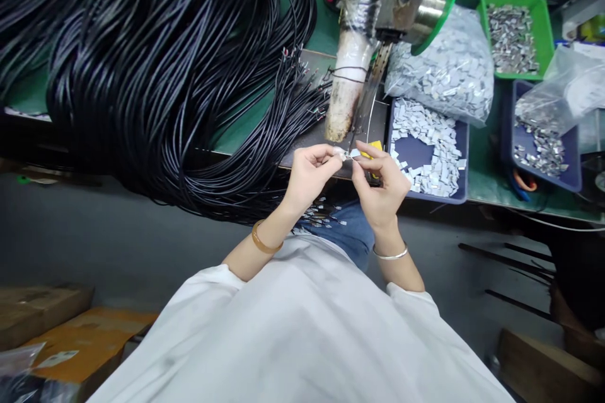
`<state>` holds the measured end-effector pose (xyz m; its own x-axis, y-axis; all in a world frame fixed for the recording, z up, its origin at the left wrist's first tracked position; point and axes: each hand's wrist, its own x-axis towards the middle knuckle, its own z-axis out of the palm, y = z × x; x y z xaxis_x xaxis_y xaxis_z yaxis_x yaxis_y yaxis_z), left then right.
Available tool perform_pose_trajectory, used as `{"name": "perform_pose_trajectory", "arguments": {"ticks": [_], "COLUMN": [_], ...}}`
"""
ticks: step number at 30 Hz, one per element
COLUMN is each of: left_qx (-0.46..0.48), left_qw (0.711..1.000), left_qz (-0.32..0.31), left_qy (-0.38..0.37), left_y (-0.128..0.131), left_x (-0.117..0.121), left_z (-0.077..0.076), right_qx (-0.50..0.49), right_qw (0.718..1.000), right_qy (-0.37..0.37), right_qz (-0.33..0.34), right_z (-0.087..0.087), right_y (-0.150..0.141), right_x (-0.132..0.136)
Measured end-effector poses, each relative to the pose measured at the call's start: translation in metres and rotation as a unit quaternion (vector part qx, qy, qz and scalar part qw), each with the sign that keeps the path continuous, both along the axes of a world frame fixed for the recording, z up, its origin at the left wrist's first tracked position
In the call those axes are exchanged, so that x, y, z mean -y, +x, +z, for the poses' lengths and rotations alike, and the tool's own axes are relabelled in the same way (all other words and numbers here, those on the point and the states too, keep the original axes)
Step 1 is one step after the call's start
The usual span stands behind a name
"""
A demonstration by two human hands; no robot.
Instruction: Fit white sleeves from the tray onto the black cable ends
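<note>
My left hand (309, 173) and my right hand (380, 186) meet in front of me at the bench's edge, fingers pinched together on a small silver metal piece (348, 153) held between them. Whether a cable end is in the pinch too is hard to tell. Just right of my hands lies a dark blue tray (416, 152) scattered with several flat metal shells. A big bundle of black cables (179, 75) drapes from the bench on the left, its stripped ends (307, 94) fanning toward a taped machine head (352, 69).
A clear bag of metal shells (444, 69) sits behind the blue tray. A green bin (515, 34) and another blue tray (543, 145) hold more metal parts at the right. Several small parts lie on my lap (324, 214). Cardboard boxes (70, 334) stand on the floor at lower left.
</note>
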<state>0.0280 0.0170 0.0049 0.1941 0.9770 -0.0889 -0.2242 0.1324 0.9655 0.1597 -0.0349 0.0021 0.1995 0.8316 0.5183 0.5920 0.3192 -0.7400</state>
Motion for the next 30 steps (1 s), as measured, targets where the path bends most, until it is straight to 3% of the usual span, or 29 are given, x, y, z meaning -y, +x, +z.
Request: {"name": "perform_pose_trajectory", "arguments": {"ticks": [21,26,30], "left_qx": [-0.051,-0.044,-0.054], "left_qw": [0.997,0.998,0.998], "left_qz": [-0.003,-0.031,-0.027], "left_qy": [0.057,0.024,0.025], "left_y": [-0.003,-0.002,-0.001], "left_x": [-0.002,-0.003,-0.001], "left_z": [0.009,0.006,0.006], "right_qx": [0.014,-0.116,-0.205], "right_qw": [1.000,0.991,0.966], "right_qy": [0.022,0.024,0.119], "right_qz": [-0.008,-0.062,-0.103], "right_z": [0.009,0.011,0.020], "right_y": [-0.003,0.002,0.014], "right_x": [-0.004,-0.001,0.004]}}
